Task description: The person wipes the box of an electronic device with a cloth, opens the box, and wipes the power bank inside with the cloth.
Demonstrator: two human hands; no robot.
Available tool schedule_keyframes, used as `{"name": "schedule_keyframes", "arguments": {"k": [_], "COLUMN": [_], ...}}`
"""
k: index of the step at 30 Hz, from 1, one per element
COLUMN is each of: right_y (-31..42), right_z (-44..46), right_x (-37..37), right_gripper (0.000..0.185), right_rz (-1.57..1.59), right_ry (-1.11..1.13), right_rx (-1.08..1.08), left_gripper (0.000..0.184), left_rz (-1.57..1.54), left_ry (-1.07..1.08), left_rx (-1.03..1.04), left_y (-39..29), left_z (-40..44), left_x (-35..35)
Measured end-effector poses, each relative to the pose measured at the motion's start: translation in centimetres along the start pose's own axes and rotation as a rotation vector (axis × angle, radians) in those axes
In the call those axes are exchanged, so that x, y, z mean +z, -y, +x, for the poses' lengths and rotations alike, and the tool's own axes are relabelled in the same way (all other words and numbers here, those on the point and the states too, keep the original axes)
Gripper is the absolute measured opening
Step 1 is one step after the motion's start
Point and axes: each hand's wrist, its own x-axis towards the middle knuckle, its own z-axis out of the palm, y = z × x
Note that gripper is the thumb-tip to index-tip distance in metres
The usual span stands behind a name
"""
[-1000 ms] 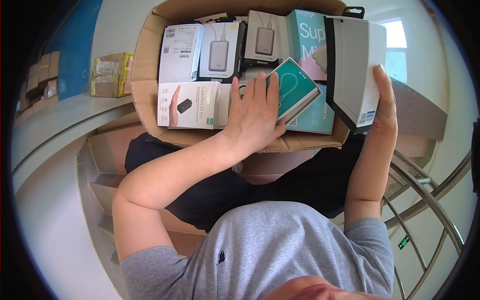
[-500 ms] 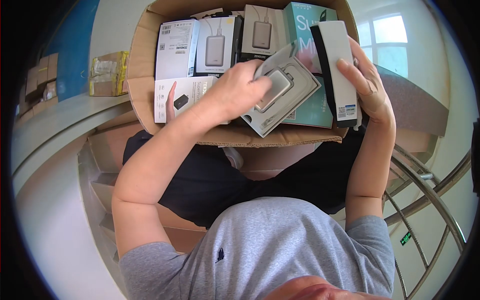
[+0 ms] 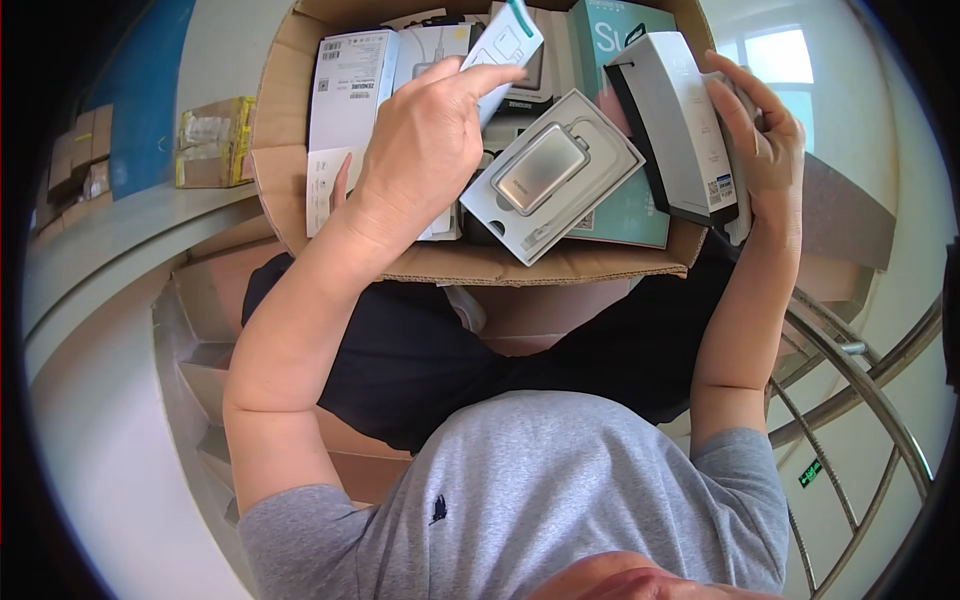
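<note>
My left hand is closed on a folded card with line drawings and a green edge, held above the boxes. My right hand grips a white box sleeve with a black side at the carton's right. Between my hands lies an open white tray, tilted diagonally, with a silver power bank and a pale cable in it. Under the tray's right part is a teal box. My left wrist partly covers a white box with a hand picture.
A brown cardboard carton full of retail boxes rests before my knees. Left, a taped carton stands on a ledge. Metal railing runs along the right. Steps show below.
The green card has come off the tray and moved up and left in my left hand, exposing the power bank. My right hand has shifted its hold on the tilted white sleeve.
</note>
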Motion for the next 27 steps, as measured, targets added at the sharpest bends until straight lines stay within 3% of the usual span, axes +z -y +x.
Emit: {"name": "schedule_keyframes", "arguments": {"k": [2, 3, 7, 9, 10, 12, 17, 18, 22, 27], "right_y": [0.7, 1.0, 2.1, 1.9, 2.6, 3.9, 2.7, 2.5, 1.0, -1.4], "right_z": [0.1, 0.1, -0.5, -1.6, -2.2, -3.4, -2.4, -2.2, -1.0, 2.1], "right_x": [0.3, 0.4, 0.7, 1.2, 1.8, 3.0, 2.4, 2.4, 1.8, -0.1], "right_gripper": [0.031, 0.031, 0.024, 0.025, 0.025, 0.029, 0.033, 0.033, 0.038, 0.04], "right_rz": [-0.011, -0.012, -0.119, -0.139, -0.138, -0.161, -0.371, -0.37, -0.736, -0.56], "right_ry": [-0.121, -0.12, -0.539, -0.534, -0.53, -0.183, -0.406, -0.404, -0.184, -0.146], "right_rx": [-0.109, -0.111, -0.604, -0.869, -0.872, -0.948, -0.763, -0.766, -0.299, -0.409], "left_gripper": [0.026, 0.026, 0.024, 0.023, 0.023, 0.025, 0.034, 0.034, 0.037, 0.036], "left_rz": [0.156, 0.155, 0.239, 0.197, 0.156, 0.076, 0.006, 0.006, 0.051, 0.173], "left_ry": [-0.078, -0.08, 0.048, 0.064, 0.087, 0.141, 0.431, 0.428, 0.527, 0.465], "left_rx": [0.164, 0.163, 0.001, -0.004, -0.008, -0.016, -0.266, -0.267, -0.374, -0.306], "left_y": [0.4, 0.5, 0.6, 1.3, 1.5, 2.1, 1.2, 1.2, 1.6, 1.5], "left_z": [0.1, 0.1, 0.5, 0.3, 0.1, -0.6, -0.3, -0.3, 0.3, 0.0], "left_x": [0.2, 0.4, 1.9, 3.2, 3.9, 5.0, 4.2, 4.0, 3.0, 2.5]}}
